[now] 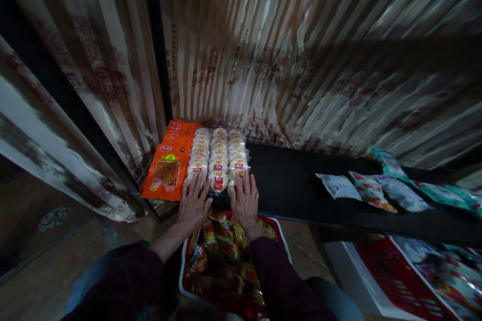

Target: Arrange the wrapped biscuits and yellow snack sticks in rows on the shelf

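Three rows of clear-wrapped round white crackers (pixel 219 160) lie overlapping on the left end of a black shelf (pixel 286 175). My left hand (pixel 194 204) rests with fingers outstretched on the front of the left row. On the front of the right row, my right hand (pixel 244 201) lies with its fingers straight. The front packet of the middle row shows between my hands, with a red and yellow label. Left of the rows, orange snack bags (pixel 165 173) overlap in a stack, close to my left hand.
Below the shelf, between my legs, stands a red basket (pixel 283 241) with a white rim, full of packaged snacks. Small bags (pixel 372 191) lie along the shelf's right side. A carton (pixel 399 271) of bags sits lower right. Black posts (pixel 158 40) and striped sheeting (pixel 263 60) stand behind.
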Motion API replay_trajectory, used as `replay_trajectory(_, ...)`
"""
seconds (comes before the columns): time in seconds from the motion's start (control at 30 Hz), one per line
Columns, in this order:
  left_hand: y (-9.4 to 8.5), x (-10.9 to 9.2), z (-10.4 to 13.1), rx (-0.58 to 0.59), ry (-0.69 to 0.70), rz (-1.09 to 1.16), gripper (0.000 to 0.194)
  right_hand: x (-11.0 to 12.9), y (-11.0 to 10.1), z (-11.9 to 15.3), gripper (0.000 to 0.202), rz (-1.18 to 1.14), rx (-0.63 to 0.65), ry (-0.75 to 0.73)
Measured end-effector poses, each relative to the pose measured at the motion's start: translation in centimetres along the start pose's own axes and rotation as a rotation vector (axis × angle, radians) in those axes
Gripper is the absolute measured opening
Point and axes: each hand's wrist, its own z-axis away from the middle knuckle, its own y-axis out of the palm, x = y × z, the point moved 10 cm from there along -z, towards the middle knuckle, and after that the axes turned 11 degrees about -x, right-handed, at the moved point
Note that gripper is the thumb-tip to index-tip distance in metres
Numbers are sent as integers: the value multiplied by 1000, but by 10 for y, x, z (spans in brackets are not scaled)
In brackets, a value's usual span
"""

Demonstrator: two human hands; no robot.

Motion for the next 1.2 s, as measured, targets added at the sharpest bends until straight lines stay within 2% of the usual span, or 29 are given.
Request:
replay_trajectory(0.17,-6,-5,-2,-13,26,17,55,-1,-4,0,48,-49,-28,-11)
replay_trajectory(0.33,-20,-6,-12,-40,6,42,56,-1,-16,-4,48,-124,-115,6)
replay_trajectory(0.43,-32,17,-28,-94,-89,40,53,17,-24,-11,49,-184,-154,-29)
replay_trajectory(0.53,-41,60,-46,-154,-215,18,53,55,-20,-18,49,-289,-128,-107)
replay_trajectory(0.6,-42,95,-54,-162,-332,-23,54,87,-8,-23,49,-342,-57,-155)
replay_trajectory(0.67,-37,125,-57,-127,-427,-83,54,118,11,-29,49,-334,69,-209)
replay_trajectory(0.77,-22,153,-57,-40,-515,-144,56,153,44,-43,53,-271,264,-261)
replay_trajectory(0.87,-9,166,-55,6,-567,-167,56,174,69,-61,56,-192,411,-312)
replay_trajectory(1.0,0,172,-56,43,-588,-185,54,193,93,-78,59,-115,547,-400)
replay_trajectory(1.2,-2,184,-54,15,-662,-214,61,195,115,-85,63,-49,699,-418)
